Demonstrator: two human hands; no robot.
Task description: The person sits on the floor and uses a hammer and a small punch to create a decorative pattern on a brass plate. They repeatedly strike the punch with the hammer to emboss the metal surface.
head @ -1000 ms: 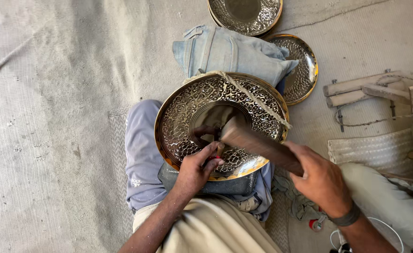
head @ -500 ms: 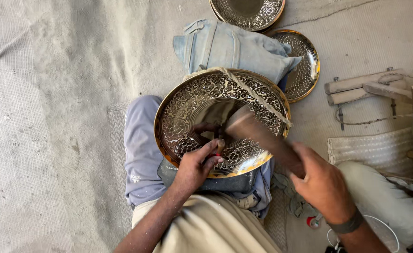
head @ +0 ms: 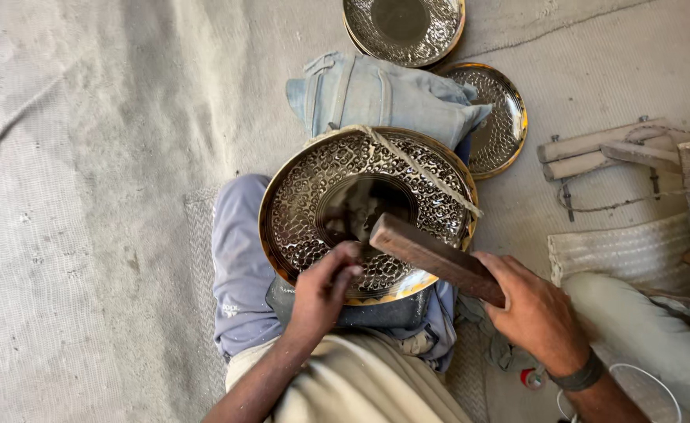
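A round engraved brass plate rests tilted on a padded cushion in front of me, tied across with a pale cord. My left hand is closed on a small punch tool pressed against the plate's lower patterned band; the tool is mostly hidden by the fingers. My right hand grips a dark wooden block held over the plate, its end just above my left hand.
Folded blue cloth lies behind the plate. Two more engraved plates sit at the back, one at top and one to the right. Wooden sticks with wire and a woven mat lie right. Grey fabric covers the floor.
The wooden block in my right hand has swung down and left towards my left hand. My left hand stays on the plate's lower band.
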